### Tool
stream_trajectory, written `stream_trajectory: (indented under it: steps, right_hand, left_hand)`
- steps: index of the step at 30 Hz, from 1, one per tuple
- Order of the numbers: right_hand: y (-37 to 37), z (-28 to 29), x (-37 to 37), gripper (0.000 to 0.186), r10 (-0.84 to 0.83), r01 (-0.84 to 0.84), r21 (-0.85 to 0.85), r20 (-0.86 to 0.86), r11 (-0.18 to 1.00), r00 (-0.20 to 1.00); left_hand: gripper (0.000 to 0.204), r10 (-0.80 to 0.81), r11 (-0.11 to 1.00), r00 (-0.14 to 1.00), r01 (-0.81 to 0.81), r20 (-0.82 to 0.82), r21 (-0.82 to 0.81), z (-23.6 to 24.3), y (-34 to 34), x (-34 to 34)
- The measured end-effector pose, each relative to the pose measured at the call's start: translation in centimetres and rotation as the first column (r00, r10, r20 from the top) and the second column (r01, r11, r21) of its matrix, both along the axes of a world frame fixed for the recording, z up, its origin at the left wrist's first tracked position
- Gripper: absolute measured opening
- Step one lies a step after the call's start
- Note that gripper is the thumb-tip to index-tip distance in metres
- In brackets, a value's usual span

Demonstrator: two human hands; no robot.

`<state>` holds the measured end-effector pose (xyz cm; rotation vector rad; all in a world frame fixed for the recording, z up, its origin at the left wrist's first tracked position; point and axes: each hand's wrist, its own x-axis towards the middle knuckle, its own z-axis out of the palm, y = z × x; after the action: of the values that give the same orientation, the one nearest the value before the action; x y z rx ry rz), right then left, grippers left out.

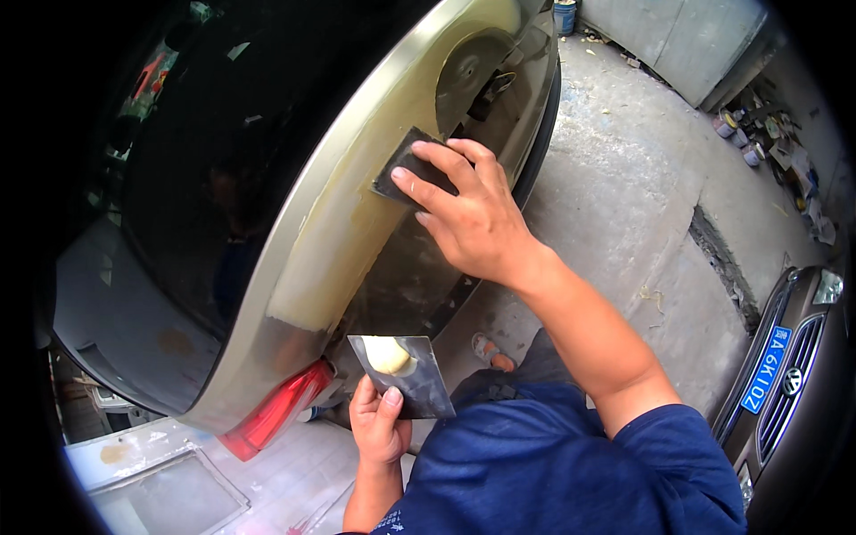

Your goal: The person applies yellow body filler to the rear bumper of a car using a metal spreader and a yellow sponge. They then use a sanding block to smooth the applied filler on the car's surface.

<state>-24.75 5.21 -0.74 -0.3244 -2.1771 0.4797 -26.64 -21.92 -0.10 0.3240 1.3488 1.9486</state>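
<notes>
We see a long, curved, champagne-gold metal car panel (pixel 287 259) running up the middle of the view, its face coated with a dull yellowish filler (pixel 343 236) whose lower end stops at a fairly straight edge above a red plastic tail-light (pixel 281 406). The coat looks uneven, paler in places and browner in others.

On its upper part lies a thin, dark, flat-edged spreader (pixel 406 158), with the right hand (pixel 477 223) laying its fingers over it. Lower down, the left hand (pixel 382 423), well apart from the right, pinches a dark grey, flat, four-sided plate (pixel 428 383) between thumb and fingers. The plate carries a smooth, cream-coloured mound of paste (pixel 388 355) near its far edge (the rest of its surface is smeared).

Farther out, we find a blue bucket (pixel 563 18) at the top and small, pale, round cans (pixel 753 154) at the right; we cannot tell what either holds. Below the cans stands a dark brown car (pixel 794 374).
</notes>
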Motion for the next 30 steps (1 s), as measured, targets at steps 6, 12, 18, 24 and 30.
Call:
stream_trajectory:
  steps: [6, 12, 18, 24, 30]
  right_hand:
    - [-1.5, -0.3, 1.6, 0.052, 0.019, -0.018, -0.073, 0.018, 0.997, 1.0]
    - [-1.3, -1.6, 0.2, 0.05, 0.009, -0.01, -0.025, -0.045, 1.0, 0.999]
    - [-2.2, -1.5, 1.3, 0.045, 0.01, -0.009, -0.039, 0.018, 0.999, 1.0]
    - [-4.9, -0.4, 0.0, 0.051, 0.013, -0.013, -0.013, -0.017, 1.0, 1.0]
    - [-5.5, -1.6, 0.8, 0.049, -0.01, 0.01, -0.023, 0.017, 1.0, 1.0]
  left_hand:
    - [0.043, 0.001, 1.0, 1.0, -0.001, -0.003, -0.009, -0.4, -0.4, 0.0]
    - [0.043, -0.02, 1.0, 1.0, 0.02, -0.016, -0.024, -0.1, -0.1, 0.1]
    - [0.042, -0.006, 1.0, 1.0, 0.006, 0.0, 0.003, 0.1, -0.2, 0.1]
    - [0.043, -0.011, 1.0, 1.0, 0.011, -0.009, 0.019, 0.5, 0.0, 0.3]
    - [0.044, 0.074, 0.997, 0.997, -0.073, -0.03, 0.036, 0.3, -1.1, 0.1]
